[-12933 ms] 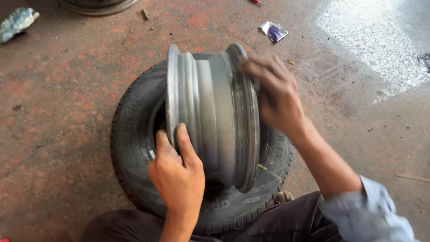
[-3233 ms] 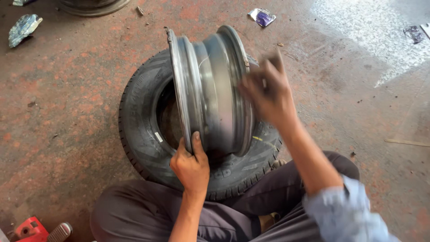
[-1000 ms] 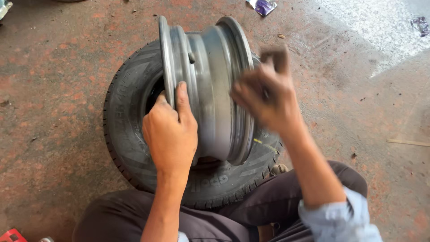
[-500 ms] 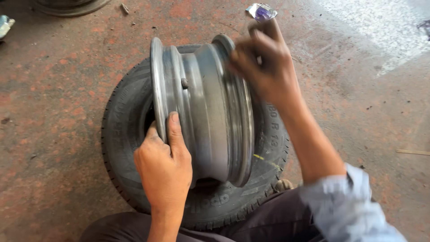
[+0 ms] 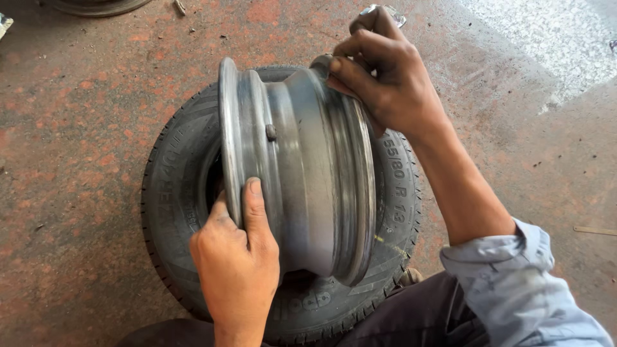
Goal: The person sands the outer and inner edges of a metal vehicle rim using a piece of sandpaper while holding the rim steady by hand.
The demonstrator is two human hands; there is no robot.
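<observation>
A grey steel wheel rim (image 5: 308, 173) stands on its edge on top of a black tyre (image 5: 173, 193) that lies flat on the floor. My left hand (image 5: 234, 257) grips the rim's near left flange, thumb laid over the barrel. My right hand (image 5: 385, 77) is closed over the top of the right flange, fingers curled on its edge. A small valve stub (image 5: 271, 132) sticks out of the barrel. My dark trousers and light blue sleeve (image 5: 514, 289) show at the bottom right.
The floor is stained reddish concrete (image 5: 83, 128), paler and dusty at the top right (image 5: 553, 45). Part of another wheel (image 5: 96, 6) lies at the top left edge. A small wrapper (image 5: 385, 9) peeks out behind my right hand.
My right hand has risen from the rim's right side to its top edge. My left hand slid lower on the left flange. The rim has stayed upright on the tyre.
</observation>
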